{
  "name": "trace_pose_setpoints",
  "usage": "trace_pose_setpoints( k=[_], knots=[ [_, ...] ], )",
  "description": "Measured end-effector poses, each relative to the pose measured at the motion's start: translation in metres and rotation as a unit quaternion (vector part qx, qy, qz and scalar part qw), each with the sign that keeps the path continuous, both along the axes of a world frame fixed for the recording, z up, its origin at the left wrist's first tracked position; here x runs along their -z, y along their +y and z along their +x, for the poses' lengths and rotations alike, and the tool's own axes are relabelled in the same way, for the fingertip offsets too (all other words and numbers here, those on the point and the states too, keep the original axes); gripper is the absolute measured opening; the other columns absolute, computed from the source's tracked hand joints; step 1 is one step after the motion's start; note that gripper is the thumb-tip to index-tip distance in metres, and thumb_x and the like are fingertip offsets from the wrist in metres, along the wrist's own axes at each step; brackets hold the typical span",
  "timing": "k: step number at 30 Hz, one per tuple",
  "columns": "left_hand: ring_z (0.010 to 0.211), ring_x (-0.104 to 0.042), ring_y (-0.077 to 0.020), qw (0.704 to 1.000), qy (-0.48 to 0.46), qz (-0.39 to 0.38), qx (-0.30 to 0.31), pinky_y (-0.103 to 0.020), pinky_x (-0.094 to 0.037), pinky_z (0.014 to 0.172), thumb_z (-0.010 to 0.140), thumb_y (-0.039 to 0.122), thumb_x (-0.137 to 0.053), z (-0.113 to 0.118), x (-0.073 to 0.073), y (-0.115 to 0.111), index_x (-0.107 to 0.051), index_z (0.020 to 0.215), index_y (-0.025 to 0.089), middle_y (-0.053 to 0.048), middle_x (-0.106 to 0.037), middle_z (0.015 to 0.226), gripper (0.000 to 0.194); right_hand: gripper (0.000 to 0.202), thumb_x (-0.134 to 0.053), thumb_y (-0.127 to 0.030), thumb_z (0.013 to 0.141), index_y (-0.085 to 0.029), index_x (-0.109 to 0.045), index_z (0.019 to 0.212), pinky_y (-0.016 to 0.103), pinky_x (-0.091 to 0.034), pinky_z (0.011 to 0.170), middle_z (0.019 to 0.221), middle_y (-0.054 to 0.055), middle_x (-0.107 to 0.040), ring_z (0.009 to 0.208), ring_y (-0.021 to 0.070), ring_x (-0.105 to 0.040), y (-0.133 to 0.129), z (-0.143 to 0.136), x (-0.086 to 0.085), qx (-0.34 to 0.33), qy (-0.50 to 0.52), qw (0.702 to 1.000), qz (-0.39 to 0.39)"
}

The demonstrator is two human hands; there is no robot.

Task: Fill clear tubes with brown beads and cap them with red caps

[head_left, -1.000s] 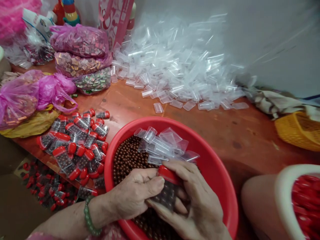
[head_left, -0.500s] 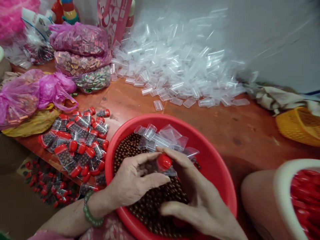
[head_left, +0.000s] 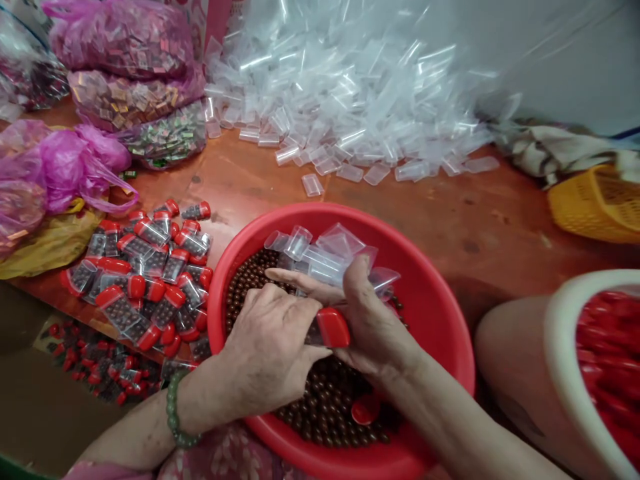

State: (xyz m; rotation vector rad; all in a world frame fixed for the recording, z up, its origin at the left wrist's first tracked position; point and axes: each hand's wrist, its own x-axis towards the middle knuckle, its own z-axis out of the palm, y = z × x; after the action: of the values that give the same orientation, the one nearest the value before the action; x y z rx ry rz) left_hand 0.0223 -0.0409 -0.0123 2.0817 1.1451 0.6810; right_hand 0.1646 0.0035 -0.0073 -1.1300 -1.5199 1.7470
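Note:
Above the red basin [head_left: 453, 333], my left hand [head_left: 270, 353] grips a small clear container with a red cap [head_left: 333, 327]; most of its clear body is hidden by my fingers. My right hand [head_left: 383, 327] lies against the capped end, palm turned toward it, with thumb up and fingers stretched out. Small glossy brown balls [head_left: 330, 403] fill the bottom of the basin beneath both hands. Among them, near the front, sits a red scoop-like piece [head_left: 366, 409]. Uncapped clear containers [head_left: 323, 263] lie on the balls at the basin's back.
Left of the basin is a heap of filled red-capped containers [head_left: 150, 267], with more below the table edge. A large pile of clear containers [head_left: 350, 113] spreads at the back. Pink bags [head_left: 125, 40], a yellow basket [head_left: 585, 207] and a pale bucket [head_left: 560, 347] of red pieces surround the work.
My right hand has turned, bringing its palm against the cap with fingers stretched out. My left hand has rolled over, back upward, still holding the container. The camera view has tilted down slightly.

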Motion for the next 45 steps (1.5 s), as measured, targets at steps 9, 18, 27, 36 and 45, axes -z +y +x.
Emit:
trace_pose_setpoints(
  k=[9,18,27,36,45],
  knots=[
    [0.103,-0.052,-0.0332,0.992,0.098,0.066,0.038,-0.051,-0.043,0.091,0.091,0.023,-0.049,0.009,0.009,-0.001,-0.052,0.118,0.002,-0.021,-0.061,0.113,0.034,0.063,-0.041,-0.075,0.081,-0.019,-0.066,0.096,0.041,-0.058,0.080,0.088,0.010,-0.073,0.086,0.0265,-0.072,-0.012,-0.005,0.016,0.081,0.120,0.970,-0.197],
    [0.107,-0.054,-0.0338,0.987,0.111,0.111,0.015,-0.051,-0.045,0.094,0.085,0.012,-0.050,0.012,0.015,-0.002,-0.053,0.112,0.002,-0.020,-0.061,0.108,0.030,0.038,-0.074,-0.052,0.067,-0.020,-0.066,0.085,0.033,-0.055,0.074,0.082,0.003,-0.070,0.073,0.0196,-0.066,-0.010,-0.006,0.020,0.107,0.171,0.952,-0.230],
    [0.108,-0.054,-0.0286,0.995,0.058,0.081,0.024,-0.045,-0.043,0.099,0.092,0.024,-0.050,0.004,0.013,0.002,-0.047,0.123,0.004,-0.015,-0.062,0.112,0.036,0.052,-0.071,-0.063,0.067,-0.019,-0.062,0.092,0.030,-0.053,0.075,0.084,0.005,-0.071,0.080,0.0204,-0.068,-0.009,-0.008,0.016,0.101,0.206,0.929,-0.290],
    [0.100,-0.056,-0.0308,0.981,0.139,0.134,0.011,-0.047,-0.043,0.092,0.092,0.024,-0.047,0.009,0.009,-0.013,-0.057,0.103,0.006,-0.016,-0.063,0.101,0.023,0.043,-0.072,-0.054,0.068,-0.020,-0.061,0.090,0.029,-0.054,0.075,0.095,0.006,-0.071,0.090,0.0232,-0.068,-0.018,-0.001,0.022,0.093,0.132,0.961,-0.224],
    [0.100,-0.058,-0.0231,0.975,0.061,0.213,-0.032,-0.040,-0.043,0.096,0.093,0.023,-0.046,-0.013,0.003,-0.024,-0.057,0.110,0.006,-0.012,-0.068,0.099,0.026,0.055,-0.058,-0.068,0.075,-0.033,-0.062,0.118,0.042,-0.056,0.087,0.122,0.010,-0.066,0.114,0.0330,-0.062,-0.029,0.013,0.003,-0.011,0.012,1.000,-0.023]
  ],
)
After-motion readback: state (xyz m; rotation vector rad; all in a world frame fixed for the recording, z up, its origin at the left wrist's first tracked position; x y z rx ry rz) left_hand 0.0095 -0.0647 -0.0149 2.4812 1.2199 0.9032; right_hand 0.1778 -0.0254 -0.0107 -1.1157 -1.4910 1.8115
